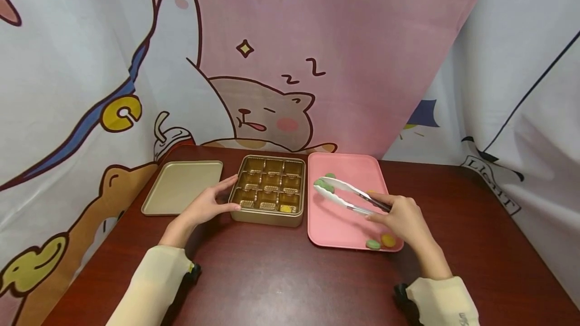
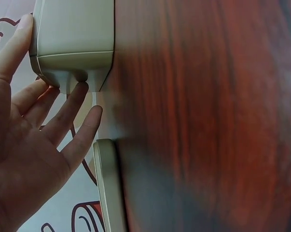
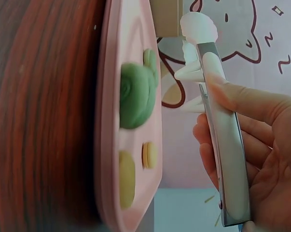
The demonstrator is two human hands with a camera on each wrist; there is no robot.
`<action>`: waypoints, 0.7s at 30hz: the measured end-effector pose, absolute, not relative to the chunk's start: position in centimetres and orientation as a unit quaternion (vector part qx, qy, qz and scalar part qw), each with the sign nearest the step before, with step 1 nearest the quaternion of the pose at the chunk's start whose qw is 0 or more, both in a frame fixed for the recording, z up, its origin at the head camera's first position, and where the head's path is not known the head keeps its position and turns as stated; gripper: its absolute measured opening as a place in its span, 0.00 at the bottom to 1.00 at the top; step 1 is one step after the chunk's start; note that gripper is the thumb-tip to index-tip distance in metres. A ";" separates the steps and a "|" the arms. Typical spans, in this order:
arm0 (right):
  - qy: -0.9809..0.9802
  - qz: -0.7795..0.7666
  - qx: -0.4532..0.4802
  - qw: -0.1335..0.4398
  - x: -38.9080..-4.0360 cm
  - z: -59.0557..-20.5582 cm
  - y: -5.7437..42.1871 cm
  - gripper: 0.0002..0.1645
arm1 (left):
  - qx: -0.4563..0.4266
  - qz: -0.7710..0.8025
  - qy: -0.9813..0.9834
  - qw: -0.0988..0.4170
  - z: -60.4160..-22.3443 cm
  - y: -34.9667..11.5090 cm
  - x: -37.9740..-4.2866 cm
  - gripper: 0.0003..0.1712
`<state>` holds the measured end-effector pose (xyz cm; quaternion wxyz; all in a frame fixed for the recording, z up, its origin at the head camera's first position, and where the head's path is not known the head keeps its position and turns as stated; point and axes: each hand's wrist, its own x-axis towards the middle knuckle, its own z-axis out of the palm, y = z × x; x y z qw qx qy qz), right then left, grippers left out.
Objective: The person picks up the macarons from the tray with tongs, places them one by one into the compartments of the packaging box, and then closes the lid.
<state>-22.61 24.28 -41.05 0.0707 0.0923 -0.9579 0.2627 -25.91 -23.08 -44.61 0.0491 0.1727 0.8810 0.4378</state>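
Observation:
My right hand [image 1: 403, 218] grips a pair of tongs [image 3: 227, 140] with white tips. In the head view the tips straddle a green macaron [image 1: 324, 185] over the pink tray [image 1: 340, 225]; whether they pinch it I cannot tell. Another green macaron [image 1: 330, 175] is just behind. Near the tray's front edge are a green macaron [image 1: 373, 244] and a yellow macaron [image 1: 388, 240]. My left hand [image 1: 206, 208] touches the left side of a gold tin [image 1: 267, 218], fingers extended and thumb at its front corner. A yellow macaron [image 1: 285, 209] sits in the divided insert's front right compartment.
A gold lid [image 1: 181, 190] lies flat left of the tin. The brown wooden table [image 1: 272, 275] carries everything, with a patterned cloth [image 1: 362, 64] hanging behind it. Another yellow macaron [image 3: 149, 154] lies farther back on the tray.

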 end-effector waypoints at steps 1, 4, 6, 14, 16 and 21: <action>-0.957 0.263 0.095 0.072 -22.7 -41.0 24.0 0.34 | 0.172 0.438 0.881 0.049 -44.6 -23.1 -25.9 0.50; -0.954 0.269 0.106 0.076 -22.8 -41.0 23.3 0.33 | 0.173 0.441 0.879 0.049 -44.6 -23.1 -25.9 0.50; -0.952 0.273 0.114 0.080 -22.9 -41.0 22.9 0.32 | 0.173 0.443 0.879 0.049 -44.7 -23.1 -25.8 0.49; -0.943 0.292 0.133 0.089 -23.2 -41.0 21.3 0.30 | 0.178 0.445 0.877 0.044 -45.0 -23.1 -25.8 0.49; -0.942 0.294 0.136 0.088 -23.3 -41.0 21.0 0.30 | 0.179 0.443 0.878 0.042 -45.1 -23.1 -25.9 0.49; -0.939 0.300 0.141 0.087 -23.5 -41.1 20.3 0.29 | 0.179 0.444 0.877 0.040 -45.1 -23.1 -25.9 0.49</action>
